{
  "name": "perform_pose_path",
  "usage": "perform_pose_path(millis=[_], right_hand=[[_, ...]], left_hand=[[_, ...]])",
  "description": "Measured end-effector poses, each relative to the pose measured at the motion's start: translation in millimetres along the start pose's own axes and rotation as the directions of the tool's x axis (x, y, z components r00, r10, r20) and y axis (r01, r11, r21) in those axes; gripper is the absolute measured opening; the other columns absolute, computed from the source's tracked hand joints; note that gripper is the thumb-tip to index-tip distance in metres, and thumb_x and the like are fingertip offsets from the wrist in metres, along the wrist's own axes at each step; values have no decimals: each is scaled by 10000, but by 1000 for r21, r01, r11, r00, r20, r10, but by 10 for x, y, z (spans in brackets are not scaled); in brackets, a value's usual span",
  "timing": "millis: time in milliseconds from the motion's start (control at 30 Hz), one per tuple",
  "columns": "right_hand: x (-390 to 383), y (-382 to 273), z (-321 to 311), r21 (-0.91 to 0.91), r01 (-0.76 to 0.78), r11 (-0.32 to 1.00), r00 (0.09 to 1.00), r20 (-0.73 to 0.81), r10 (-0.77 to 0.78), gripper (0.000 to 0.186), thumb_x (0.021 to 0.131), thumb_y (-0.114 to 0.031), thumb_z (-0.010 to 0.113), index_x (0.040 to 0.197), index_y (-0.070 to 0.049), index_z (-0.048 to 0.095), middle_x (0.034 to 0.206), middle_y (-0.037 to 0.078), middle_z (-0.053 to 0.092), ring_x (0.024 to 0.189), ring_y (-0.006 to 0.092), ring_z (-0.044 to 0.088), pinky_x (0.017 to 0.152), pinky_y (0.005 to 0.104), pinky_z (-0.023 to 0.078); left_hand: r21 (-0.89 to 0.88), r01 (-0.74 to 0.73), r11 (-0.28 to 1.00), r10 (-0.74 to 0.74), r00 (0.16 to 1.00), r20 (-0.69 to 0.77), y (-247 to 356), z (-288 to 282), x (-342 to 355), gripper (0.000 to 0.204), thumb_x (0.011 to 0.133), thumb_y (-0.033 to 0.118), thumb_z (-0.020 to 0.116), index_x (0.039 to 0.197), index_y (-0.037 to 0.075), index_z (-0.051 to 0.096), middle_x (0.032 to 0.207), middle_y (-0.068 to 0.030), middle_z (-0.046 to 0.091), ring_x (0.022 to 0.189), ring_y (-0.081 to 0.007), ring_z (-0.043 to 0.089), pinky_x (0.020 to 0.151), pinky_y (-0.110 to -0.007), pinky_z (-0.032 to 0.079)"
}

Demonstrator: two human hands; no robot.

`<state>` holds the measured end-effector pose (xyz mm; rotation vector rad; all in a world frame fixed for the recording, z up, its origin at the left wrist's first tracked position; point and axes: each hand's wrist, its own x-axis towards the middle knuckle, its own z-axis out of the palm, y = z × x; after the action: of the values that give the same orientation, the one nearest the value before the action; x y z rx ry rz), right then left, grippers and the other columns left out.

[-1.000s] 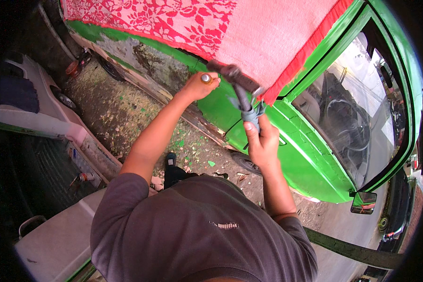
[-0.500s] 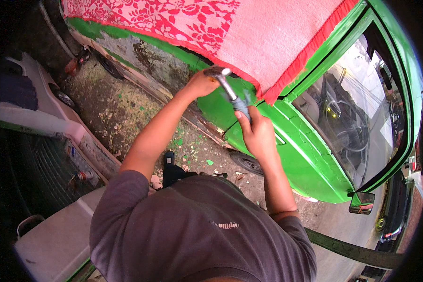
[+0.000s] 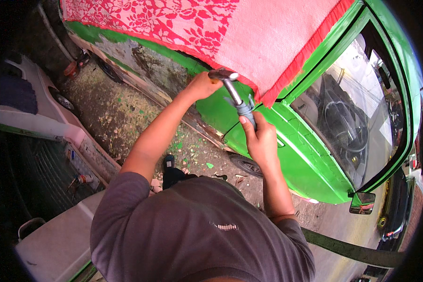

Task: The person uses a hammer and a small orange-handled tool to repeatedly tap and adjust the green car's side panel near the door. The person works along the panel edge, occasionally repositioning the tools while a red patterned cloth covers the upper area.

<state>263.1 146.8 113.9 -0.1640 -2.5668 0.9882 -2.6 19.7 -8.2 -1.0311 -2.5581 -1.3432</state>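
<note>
My right hand is wrapped round the grey-wrapped grip of a hammer, with loose strips sticking out from the wrapping. The hammer's metal head is just right of my left hand, overlapping its fingertips in the view. That left hand is closed against the side of a green vehicle, and what its fingers hold is hidden behind the hammer head. Left of it, the body panel is stripped in patches, showing grey and brown under the green paint.
A pink and red patterned cloth drapes over the vehicle's top. Paint flakes litter the ground below. Behind me on the left stands a pale pickup with a can in its bed. A side mirror juts out at right.
My right hand and the hammer have shifted slightly right and nearer to me. My left hand stays almost where it was, still closed.
</note>
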Motion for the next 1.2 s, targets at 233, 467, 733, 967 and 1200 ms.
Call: perform_pose_path(millis=[233,467,733,967,1200], right_hand=[[5,63,19,112,65,992,995,-82,-56,317,944,-296,639,906,12,575,631,204,563,577,371,582,577,453,447],[36,188,8,182,-22,983,996,-81,37,362,954,-320,627,850,14,534,623,193,548,558,343,561,544,435,421],[148,223,124,59,-37,998,997,-62,41,347,962,-316,614,888,19,565,591,189,532,507,309,538,533,421,420],[33,370,16,327,-109,939,988,-73,140,366,953,-339,634,884,15,575,583,107,490,539,176,448,528,372,388],[-18,508,41,304,-191,933,979,-6,202,370,957,-341,627,873,16,577,581,85,480,540,158,454,523,367,386]], left_hand=[[-48,25,999,-24,1000,8,281,-114,-95,441,892,434,606,789,5,604,685,-216,616,689,-410,620,644,-469,469],[-70,105,992,-100,993,68,228,-100,-9,415,895,408,626,791,7,612,676,-199,618,643,-356,617,627,-451,461],[-77,157,985,-151,986,77,203,-71,20,427,894,429,638,804,13,607,656,-174,605,647,-338,616,624,-441,456],[-137,77,988,-70,996,49,268,-122,-136,312,948,303,614,774,51,551,646,-33,574,596,-151,549,617,-339,457],[-389,115,914,-111,993,31,120,-314,32,348,962,315,609,724,68,551,652,9,580,574,-98,529,556,-279,444]])
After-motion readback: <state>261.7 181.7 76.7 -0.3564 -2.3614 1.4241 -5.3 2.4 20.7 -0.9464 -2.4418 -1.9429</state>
